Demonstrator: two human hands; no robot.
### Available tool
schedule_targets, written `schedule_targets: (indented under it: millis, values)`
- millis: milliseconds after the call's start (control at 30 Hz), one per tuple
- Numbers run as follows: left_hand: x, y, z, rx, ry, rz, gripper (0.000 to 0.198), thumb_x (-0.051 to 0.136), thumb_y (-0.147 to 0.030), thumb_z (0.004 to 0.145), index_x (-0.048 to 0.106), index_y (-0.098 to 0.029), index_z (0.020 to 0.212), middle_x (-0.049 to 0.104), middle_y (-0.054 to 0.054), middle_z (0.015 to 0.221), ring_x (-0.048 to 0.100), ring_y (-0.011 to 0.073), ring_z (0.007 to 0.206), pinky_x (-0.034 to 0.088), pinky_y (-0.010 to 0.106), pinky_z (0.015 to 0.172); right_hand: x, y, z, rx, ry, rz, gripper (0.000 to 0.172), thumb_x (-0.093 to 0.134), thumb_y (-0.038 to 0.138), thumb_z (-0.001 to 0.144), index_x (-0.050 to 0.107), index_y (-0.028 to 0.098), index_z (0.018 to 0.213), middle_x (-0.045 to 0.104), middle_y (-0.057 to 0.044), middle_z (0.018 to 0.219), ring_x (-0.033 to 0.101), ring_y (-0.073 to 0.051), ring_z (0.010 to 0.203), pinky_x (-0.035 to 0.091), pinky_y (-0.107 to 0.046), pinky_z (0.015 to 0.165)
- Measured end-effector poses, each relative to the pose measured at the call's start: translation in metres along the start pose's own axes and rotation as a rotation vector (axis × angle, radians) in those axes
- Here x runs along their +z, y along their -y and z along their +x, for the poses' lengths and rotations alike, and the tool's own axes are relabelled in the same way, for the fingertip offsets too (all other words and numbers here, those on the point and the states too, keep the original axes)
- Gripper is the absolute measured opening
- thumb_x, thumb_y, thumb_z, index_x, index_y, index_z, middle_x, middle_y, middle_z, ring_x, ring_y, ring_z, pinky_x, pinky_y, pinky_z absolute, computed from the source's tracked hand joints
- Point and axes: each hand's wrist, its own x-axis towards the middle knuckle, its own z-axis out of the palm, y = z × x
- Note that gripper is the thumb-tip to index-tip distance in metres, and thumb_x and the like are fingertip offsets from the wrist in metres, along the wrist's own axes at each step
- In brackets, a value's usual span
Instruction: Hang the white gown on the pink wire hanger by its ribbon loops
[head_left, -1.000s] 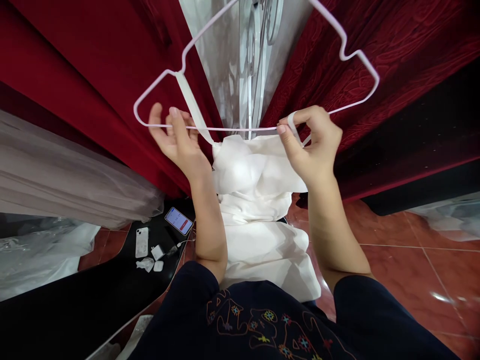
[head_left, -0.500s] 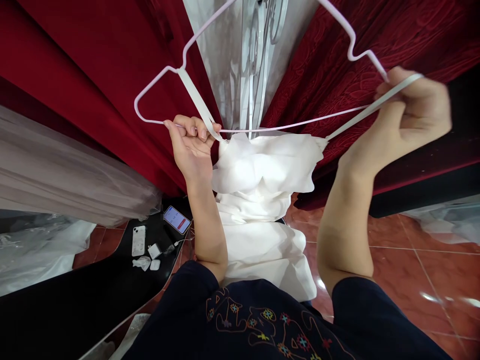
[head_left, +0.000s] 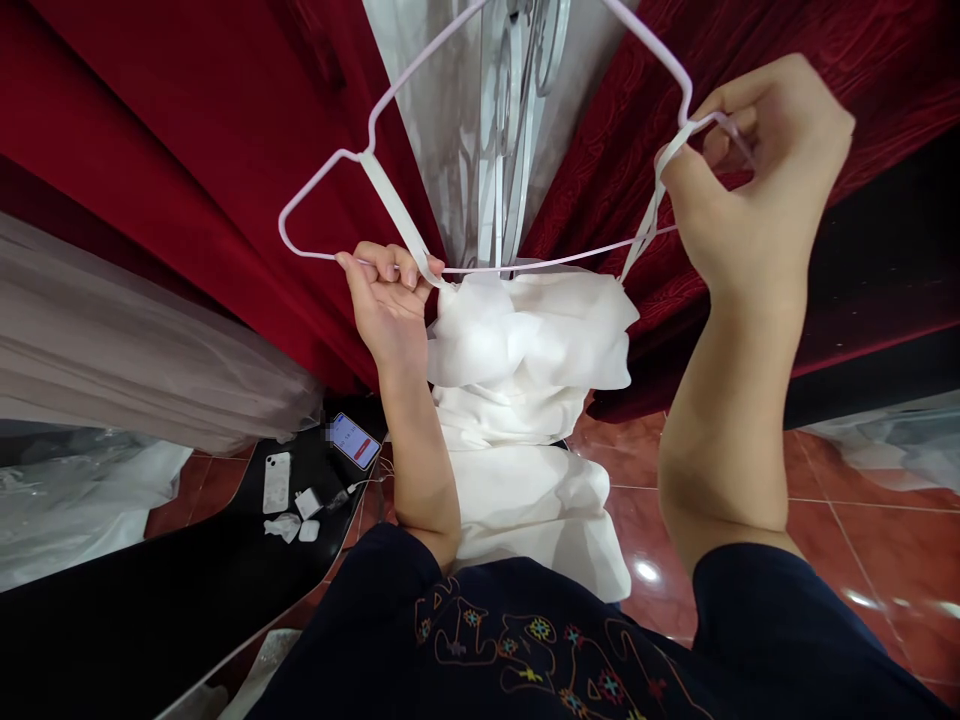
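Observation:
A pale pink clothes hanger [head_left: 420, 62] spans the upper middle, its top cut off by the frame. From it hangs a white dress [head_left: 525, 330] with thin straps. The left strap [head_left: 394, 205] lies in the hanger's left notch. My left hand [head_left: 394, 300], palm up, has its fingers curled round the hanger's lower bar beside that strap. At the hanger's right shoulder, my right hand [head_left: 765, 170] pinches the right strap [head_left: 660, 190], whose upper end sits at the right notch. Part of the hanger's right end is hidden behind this hand.
Dark red curtains [head_left: 225, 130] hang on both sides, with white metal scrollwork [head_left: 514, 130] between them. On a black bench [head_left: 187, 570] at the left lie a lit phone [head_left: 354, 440], a white phone [head_left: 277, 484] and a charger [head_left: 307, 503]. Pale tulle [head_left: 135, 320] hangs at far left.
My right hand has moved left and up, bringing the right strap from beyond the hanger's end to its right notch. My left hand keeps its hold, shifted slightly down.

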Motion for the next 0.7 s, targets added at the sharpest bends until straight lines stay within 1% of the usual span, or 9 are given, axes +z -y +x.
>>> schedule_targets:
  millis: [67, 167, 233, 267, 333, 433, 533, 633, 700]
  values:
    - [0.001, 0.002, -0.002, -0.007, 0.002, 0.001, 0.053, 0.03, -0.07, 0.091, 0.033, -0.022, 0.069, 0.031, -0.001, 0.067, 0.053, 0.0155, 0.066, 0.053, 0.035, 0.082, -0.002, -0.001, -0.002, -0.05, -0.018, -0.064, 0.02, 0.063, 0.016, 0.077, 0.065, 0.017, 0.097, 0.061, -0.004, 0.084, 0.051, -0.009, 0.075, 0.042, -0.029, 0.075]
    - [0.004, 0.004, -0.006, -0.025, 0.009, 0.017, 0.051, 0.034, -0.067, 0.092, 0.032, -0.022, 0.069, 0.033, -0.001, 0.067, 0.055, 0.0159, 0.066, 0.052, 0.036, 0.083, 0.001, 0.009, -0.019, -0.276, -0.282, -0.087, 0.025, 0.059, 0.03, 0.083, 0.066, 0.023, 0.106, 0.062, -0.003, 0.103, 0.053, -0.017, 0.105, 0.039, -0.043, 0.1]
    - [0.006, 0.005, -0.008, -0.037, 0.009, 0.05, 0.051, 0.033, -0.067, 0.092, 0.032, -0.022, 0.07, 0.035, 0.0, 0.067, 0.058, 0.0171, 0.069, 0.052, 0.037, 0.084, 0.01, 0.023, -0.036, -0.341, -0.402, 0.018, 0.024, 0.052, 0.032, 0.088, 0.066, 0.027, 0.106, 0.06, -0.002, 0.101, 0.052, -0.016, 0.105, 0.039, -0.044, 0.102]
    - [0.008, 0.004, -0.01, -0.037, 0.008, 0.063, 0.051, 0.033, -0.068, 0.092, 0.033, -0.022, 0.07, 0.037, 0.0, 0.068, 0.059, 0.0177, 0.071, 0.052, 0.037, 0.084, 0.016, 0.031, -0.045, -0.309, -0.369, 0.079, 0.023, 0.051, 0.031, 0.089, 0.067, 0.028, 0.105, 0.061, -0.001, 0.099, 0.053, -0.015, 0.103, 0.041, -0.043, 0.101]
    - [0.01, 0.004, -0.014, -0.017, 0.012, 0.064, 0.05, 0.032, -0.067, 0.093, 0.034, -0.022, 0.07, 0.039, 0.001, 0.069, 0.06, 0.0181, 0.074, 0.052, 0.038, 0.086, 0.028, 0.044, -0.062, -0.252, -0.167, 0.151, 0.021, 0.052, 0.031, 0.088, 0.067, 0.029, 0.103, 0.063, -0.001, 0.098, 0.056, -0.015, 0.101, 0.043, -0.042, 0.097]
    - [0.015, 0.004, -0.021, 0.028, 0.0, 0.077, 0.049, 0.031, -0.065, 0.094, 0.036, -0.022, 0.071, 0.041, 0.001, 0.069, 0.059, 0.0176, 0.073, 0.051, 0.039, 0.09, 0.044, 0.05, -0.08, -0.192, 0.067, 0.119, 0.02, 0.051, 0.031, 0.089, 0.066, 0.03, 0.101, 0.067, 0.001, 0.095, 0.06, -0.014, 0.093, 0.042, -0.042, 0.096]
    - [0.018, 0.006, -0.03, 0.017, -0.03, 0.109, 0.046, 0.027, -0.062, 0.096, 0.038, -0.022, 0.075, 0.048, 0.002, 0.073, 0.064, 0.0195, 0.081, 0.051, 0.039, 0.09, 0.049, 0.046, -0.087, -0.14, 0.105, 0.057, 0.02, 0.049, 0.033, 0.09, 0.066, 0.029, 0.101, 0.067, 0.002, 0.095, 0.059, -0.013, 0.091, 0.039, -0.04, 0.095]
    - [0.02, 0.008, -0.038, -0.001, -0.031, 0.113, 0.031, 0.035, -0.05, 0.098, 0.046, -0.023, 0.087, 0.058, 0.004, 0.095, 0.067, 0.0217, 0.097, 0.05, 0.036, 0.09, 0.047, 0.046, -0.087, -0.112, 0.085, 0.049, 0.019, 0.051, 0.036, 0.089, 0.066, 0.029, 0.098, 0.067, 0.002, 0.093, 0.059, -0.013, 0.09, 0.039, -0.038, 0.093]
    - [0.02, 0.008, -0.043, 0.027, -0.042, 0.184, 0.02, 0.041, -0.041, 0.098, 0.054, -0.024, 0.096, 0.061, 0.004, 0.102, 0.066, 0.021, 0.1, 0.048, 0.034, 0.09, 0.046, 0.048, -0.084, -0.088, 0.088, 0.062, 0.018, 0.052, 0.038, 0.089, 0.066, 0.027, 0.094, 0.067, 0.002, 0.089, 0.058, -0.012, 0.087, 0.038, -0.038, 0.092]
